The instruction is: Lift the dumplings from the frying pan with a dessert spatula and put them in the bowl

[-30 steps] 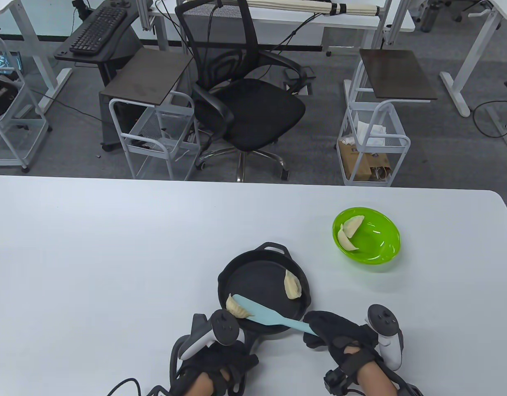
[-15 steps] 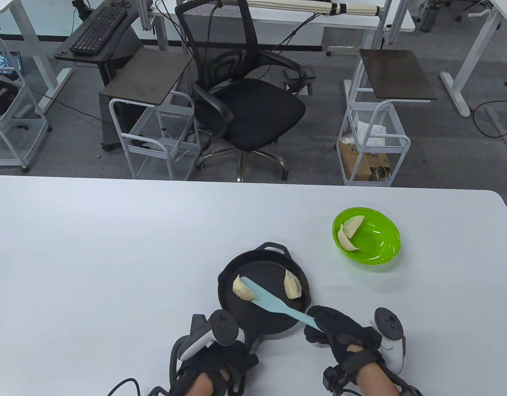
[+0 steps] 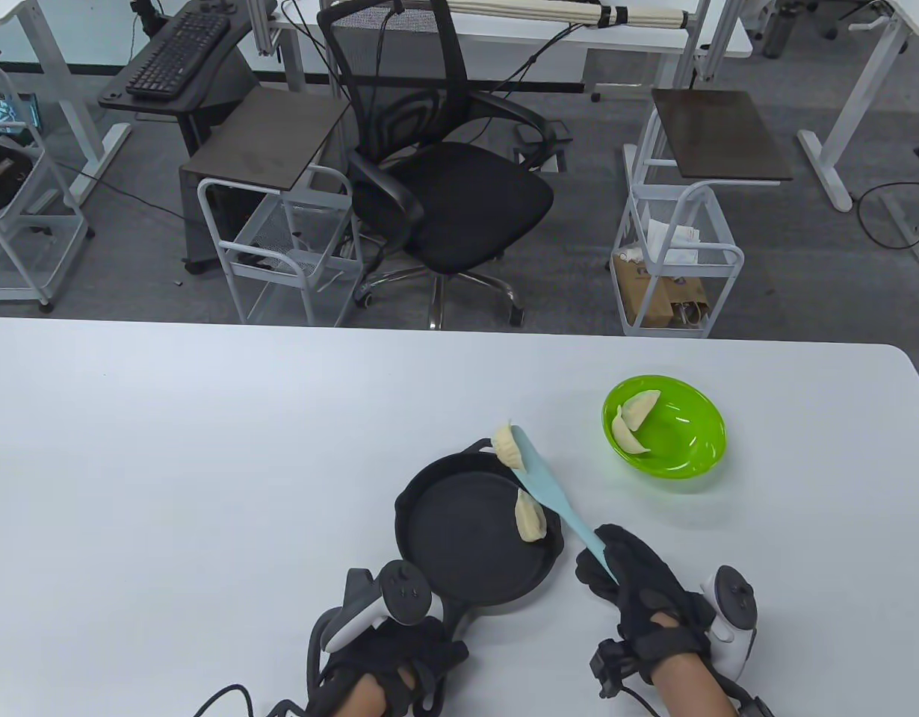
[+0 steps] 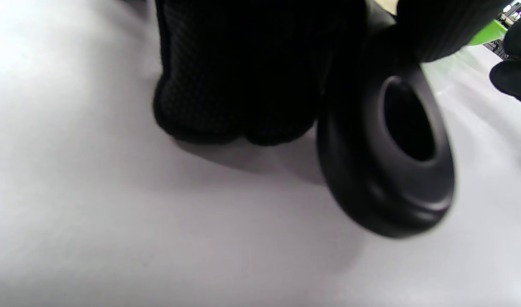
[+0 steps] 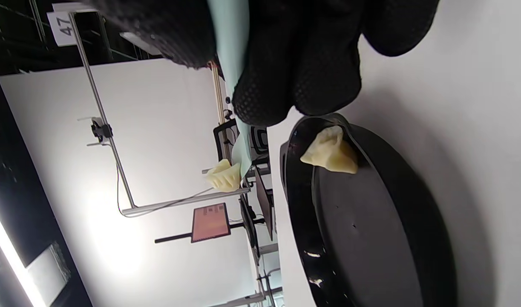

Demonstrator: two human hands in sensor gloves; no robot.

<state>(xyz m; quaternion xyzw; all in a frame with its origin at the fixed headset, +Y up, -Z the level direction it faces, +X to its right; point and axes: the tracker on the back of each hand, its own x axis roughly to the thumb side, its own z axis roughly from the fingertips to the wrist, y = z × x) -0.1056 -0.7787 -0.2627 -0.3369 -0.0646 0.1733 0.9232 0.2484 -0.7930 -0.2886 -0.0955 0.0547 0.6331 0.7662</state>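
My right hand (image 3: 627, 579) grips the handle of a light blue dessert spatula (image 3: 553, 497). A pale dumpling (image 3: 506, 444) lies on the blade's tip, raised above the far rim of the black frying pan (image 3: 459, 556). The right wrist view shows the same dumpling (image 5: 224, 175) at the end of the spatula (image 5: 230, 38). One dumpling (image 3: 529, 517) stays in the pan at its right side, also seen as the dumpling (image 5: 330, 151) against the pan's wall (image 5: 303, 213). The green bowl (image 3: 691, 455) to the right holds two dumplings (image 3: 633, 423). My left hand (image 3: 388, 653) grips the pan's handle (image 4: 388, 140).
The white table (image 3: 168, 463) stretches wide to the left and behind the pan. Beyond its far edge stand a black office chair (image 3: 444, 187) and wire carts (image 3: 676, 254) on the floor.
My right hand has lifted the dumpling out of the pan's left side on the spatula and carried it up and right, over the pan's far rim. The left hand and pan stayed put.
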